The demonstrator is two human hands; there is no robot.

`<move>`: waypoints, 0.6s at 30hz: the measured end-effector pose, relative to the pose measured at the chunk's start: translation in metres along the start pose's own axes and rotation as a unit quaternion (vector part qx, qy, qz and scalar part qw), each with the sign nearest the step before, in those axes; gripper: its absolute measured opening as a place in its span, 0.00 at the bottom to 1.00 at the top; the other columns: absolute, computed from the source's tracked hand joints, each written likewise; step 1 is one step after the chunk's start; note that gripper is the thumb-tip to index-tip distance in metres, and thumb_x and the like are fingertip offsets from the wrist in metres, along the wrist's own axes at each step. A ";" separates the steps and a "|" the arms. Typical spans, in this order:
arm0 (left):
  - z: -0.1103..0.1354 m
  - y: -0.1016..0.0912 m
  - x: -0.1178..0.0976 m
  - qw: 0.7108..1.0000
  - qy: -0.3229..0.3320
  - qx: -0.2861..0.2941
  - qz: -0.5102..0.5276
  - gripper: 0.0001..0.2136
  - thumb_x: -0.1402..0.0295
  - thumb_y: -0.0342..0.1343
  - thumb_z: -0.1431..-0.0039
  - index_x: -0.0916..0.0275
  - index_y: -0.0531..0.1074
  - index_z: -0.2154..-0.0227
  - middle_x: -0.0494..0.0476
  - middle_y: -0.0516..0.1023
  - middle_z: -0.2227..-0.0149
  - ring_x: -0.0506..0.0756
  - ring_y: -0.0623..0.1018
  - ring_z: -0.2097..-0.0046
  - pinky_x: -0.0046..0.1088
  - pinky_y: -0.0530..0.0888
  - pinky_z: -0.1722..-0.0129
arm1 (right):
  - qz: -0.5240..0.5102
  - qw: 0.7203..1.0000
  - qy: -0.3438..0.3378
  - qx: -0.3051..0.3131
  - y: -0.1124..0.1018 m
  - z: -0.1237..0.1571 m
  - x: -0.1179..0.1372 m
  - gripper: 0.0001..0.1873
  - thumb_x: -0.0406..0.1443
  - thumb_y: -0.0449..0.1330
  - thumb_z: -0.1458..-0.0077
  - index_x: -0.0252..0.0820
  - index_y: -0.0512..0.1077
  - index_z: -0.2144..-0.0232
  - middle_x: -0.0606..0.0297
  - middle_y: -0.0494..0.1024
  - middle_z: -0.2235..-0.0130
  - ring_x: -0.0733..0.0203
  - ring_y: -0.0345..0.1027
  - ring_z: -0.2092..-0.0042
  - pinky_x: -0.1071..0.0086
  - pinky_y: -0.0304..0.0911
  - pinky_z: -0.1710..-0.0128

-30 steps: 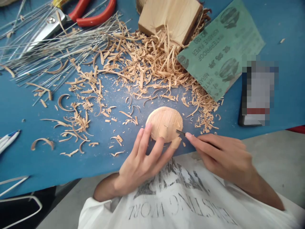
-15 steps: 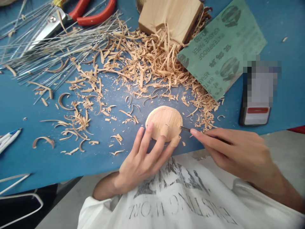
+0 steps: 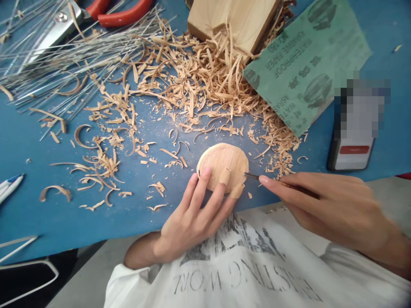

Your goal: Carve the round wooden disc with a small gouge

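A pale oval piece of wood (image 3: 221, 156) with a rounded edge lies near the table's front edge. My left hand (image 3: 195, 214) holds it from the near side, fingers spread over its face; the thumb is hidden. Two of those fingertips wear tan tape. From the right, my right hand (image 3: 334, 205) grips a slim carving tool (image 3: 252, 176) with a dark metal shaft, its handle mostly covered by the fingers. The tool's tip meets the wood's right edge. Curled wood shavings (image 3: 208, 85) lie around and beyond the piece.
A wood block (image 3: 233, 21) stands at the back, with green abrasive paper (image 3: 308, 64) and a phone (image 3: 353, 145) to its right. Red-handled shears (image 3: 61, 25) and thin metal wires (image 3: 96, 55) lie back left. Pens (image 3: 11, 186) are at the left edge.
The view has shifted slightly. The tool tip stays at the wood's right edge, and my left hand keeps its hold.
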State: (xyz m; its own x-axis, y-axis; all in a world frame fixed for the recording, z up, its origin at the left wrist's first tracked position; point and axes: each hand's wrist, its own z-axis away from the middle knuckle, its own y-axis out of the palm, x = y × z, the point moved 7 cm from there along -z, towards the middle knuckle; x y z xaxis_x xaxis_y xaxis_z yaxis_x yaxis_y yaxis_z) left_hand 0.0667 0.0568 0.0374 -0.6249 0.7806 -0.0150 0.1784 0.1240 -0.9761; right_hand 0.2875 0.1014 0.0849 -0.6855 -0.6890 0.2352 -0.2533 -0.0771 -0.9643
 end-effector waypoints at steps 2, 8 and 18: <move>0.000 0.000 0.000 1.000 -0.001 0.002 0.000 0.37 0.54 0.65 0.21 0.65 0.65 0.17 0.73 0.75 0.22 0.77 0.81 0.26 0.54 0.77 0.23 | -0.009 1.000 0.007 0.003 0.001 0.001 0.000 0.23 0.23 0.60 0.27 0.45 0.82 0.38 0.70 0.87 0.60 0.68 0.76 0.68 0.72 0.71 0.63; 0.001 0.000 0.001 1.000 -0.002 0.002 0.011 0.38 0.55 0.67 0.23 0.65 0.66 0.18 0.71 0.77 0.24 0.76 0.80 0.25 0.54 0.76 0.22 | -0.010 1.000 -0.001 0.011 0.002 -0.001 0.007 0.24 0.22 0.59 0.28 0.41 0.80 0.36 0.66 0.87 0.58 0.65 0.80 0.64 0.69 0.73 0.61; -0.005 -0.005 0.001 0.999 -0.010 -0.011 0.034 0.35 0.63 0.63 0.24 0.71 0.67 0.20 0.73 0.80 0.28 0.79 0.82 0.28 0.56 0.80 0.26 | 0.066 0.996 0.055 -0.012 0.004 -0.004 0.042 0.21 0.25 0.57 0.24 0.35 0.78 0.35 0.66 0.86 0.61 0.65 0.79 0.64 0.66 0.73 0.60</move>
State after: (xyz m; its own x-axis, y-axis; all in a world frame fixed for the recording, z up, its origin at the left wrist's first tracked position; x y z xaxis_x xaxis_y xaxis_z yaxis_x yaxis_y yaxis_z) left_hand 0.0687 0.0598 0.0430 -0.6252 0.7757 -0.0858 0.2373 0.0842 -0.9678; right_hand 0.2551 0.0750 0.0916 -0.7841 -0.6090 0.1195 -0.1715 0.0277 -0.9848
